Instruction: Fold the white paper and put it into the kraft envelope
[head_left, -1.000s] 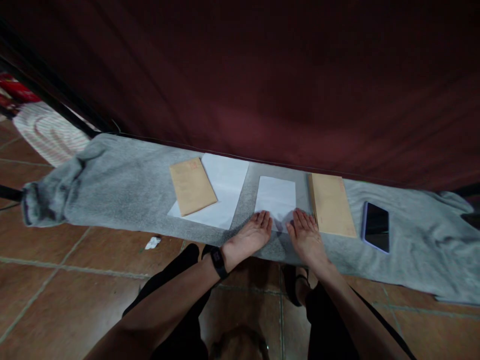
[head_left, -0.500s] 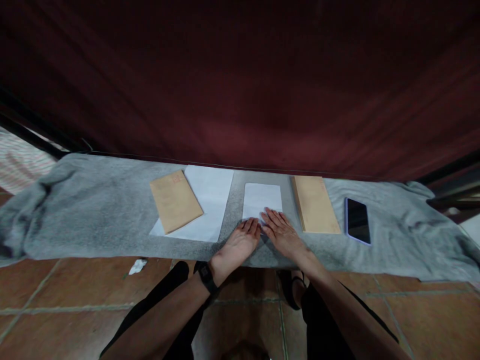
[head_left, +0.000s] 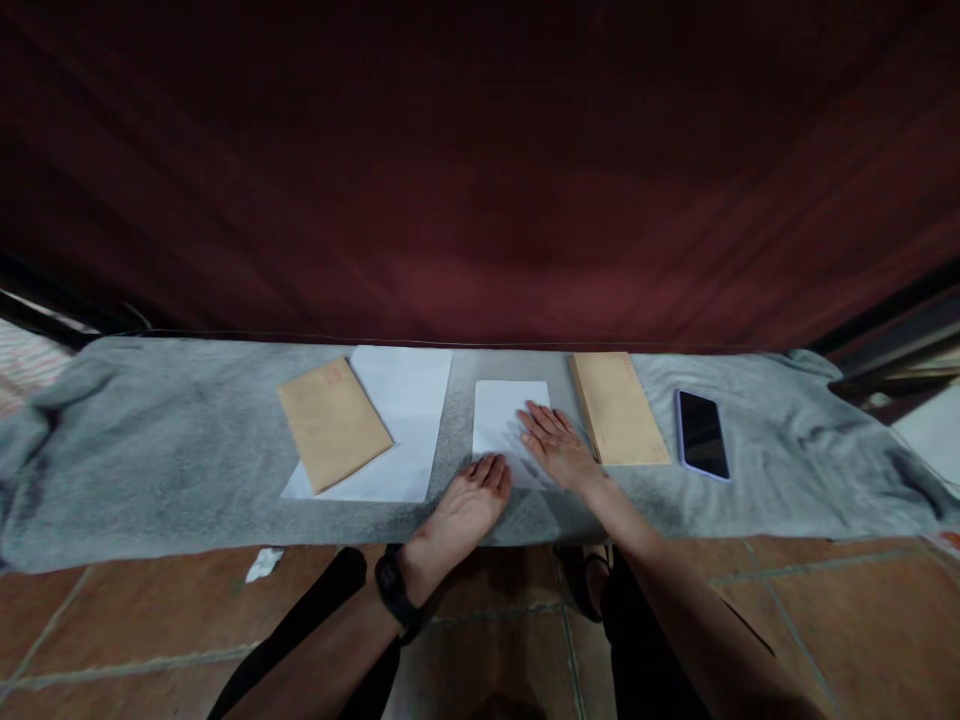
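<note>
A small white sheet of paper [head_left: 501, 415], which looks folded, lies in front of me on the grey cloth. Across its right side my right hand [head_left: 556, 447] rests flat, fingers stretched out and pointing up and left. My left hand [head_left: 474, 497] lies at the paper's lower left corner with its fingers extended, the tips touching the near edge. Left of the hands, a brown envelope [head_left: 335, 424] lies at a slant over larger white paper [head_left: 409, 400]. Just right of my right hand is a stack of brown envelopes [head_left: 621, 410].
A phone [head_left: 703, 435] with a purple edge lies right of the envelope stack. The grey cloth [head_left: 187, 450] covers a long narrow surface against a dark red hanging fabric [head_left: 480, 200]. On the tiled floor [head_left: 165, 610] is a crumpled white scrap [head_left: 264, 564].
My right hand has moved up and onto the paper's right side, away from my left hand. My left hand stays by the near edge. The view has shifted and tilted slightly.
</note>
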